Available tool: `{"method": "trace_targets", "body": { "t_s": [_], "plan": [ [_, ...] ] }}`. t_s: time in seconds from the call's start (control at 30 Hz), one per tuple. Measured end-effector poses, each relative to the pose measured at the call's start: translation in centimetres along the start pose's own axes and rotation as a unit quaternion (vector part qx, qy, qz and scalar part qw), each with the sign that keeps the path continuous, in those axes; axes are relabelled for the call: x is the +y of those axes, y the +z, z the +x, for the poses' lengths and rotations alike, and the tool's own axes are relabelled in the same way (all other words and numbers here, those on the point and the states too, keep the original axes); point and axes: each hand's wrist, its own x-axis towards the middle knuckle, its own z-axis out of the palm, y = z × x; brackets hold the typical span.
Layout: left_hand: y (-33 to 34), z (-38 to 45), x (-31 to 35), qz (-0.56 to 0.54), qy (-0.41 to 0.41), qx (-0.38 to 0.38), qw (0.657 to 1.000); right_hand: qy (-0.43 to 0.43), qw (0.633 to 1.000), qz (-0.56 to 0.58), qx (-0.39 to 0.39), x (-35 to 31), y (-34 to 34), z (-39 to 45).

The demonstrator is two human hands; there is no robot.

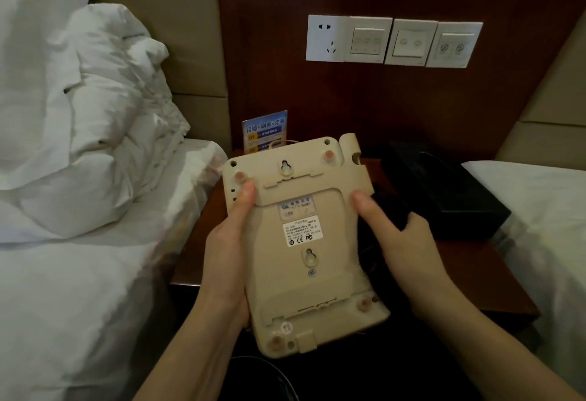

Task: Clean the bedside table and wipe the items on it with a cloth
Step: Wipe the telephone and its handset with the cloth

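Telephone: we saw the beige telephone [301, 242] turned underside up — labels, rubber feet and two keyhole slots facing the camera — held above the tabletop [469, 277].
Left hand: our left hand [226, 242] gripped the telephone's left edge, the thumb lying flat across its underside and the fingers hidden behind it.
Right hand: our right hand [402, 239] pressed its thumb on the telephone's right side while its fingers curled round a dark cloth [390, 207] bunched against that edge.
Tabletop: a dark wooden surface between two beds, the white bedding [79, 147] at the left.
Card: a blue printed card [265, 130] stood at the back, just behind the telephone's top edge.
Box: a black tissue box [444, 191] lay to the right on the tabletop.
Wall: a socket and three switch plates [393, 40] sat on the wood panel above.
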Motion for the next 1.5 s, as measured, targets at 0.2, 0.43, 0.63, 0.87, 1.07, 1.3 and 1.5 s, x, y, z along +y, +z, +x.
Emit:
{"method": "trace_targets", "body": {
  "t_s": [0.2, 0.43, 0.63, 0.87, 1.07, 1.3, 1.5],
  "plan": [
    [-0.3, 0.1, 0.0, 0.003, 0.001, -0.007, 1.0, 0.084, 0.99, 0.114, 0.004, -1.0, -0.4, 0.2],
    [-0.4, 0.0, 0.4, 0.004, -0.01, 0.019, 1.0, -0.017, 0.998, -0.058, 0.016, 0.9, 0.5, -1.4],
    [0.0, -0.1, 0.5, -0.015, -0.025, 0.007, 1.0, 0.102, 0.99, 0.096, 0.0, -0.4, 0.0, 0.4],
    [-0.2, -0.2, 1.2, 0.004, -0.02, 0.026, 0.999, 0.014, 1.0, -0.003, -0.011, 1.2, 0.2, -1.8],
    [0.3, -0.5, 1.5, 0.012, -0.039, 0.01, 0.999, 0.059, 0.996, 0.054, 0.029, 0.7, 0.3, -0.9],
    [0.6, -0.4, 1.3, 0.051, -0.03, 0.005, 0.998, 0.055, 0.996, 0.052, 0.04, -1.4, -0.6, 0.5],
    [1.1, -0.8, 0.4, 0.131, -0.032, -0.016, 0.991, 0.005, 0.994, 0.023, 0.108, -2.0, -0.2, 0.9]
  ]
}}
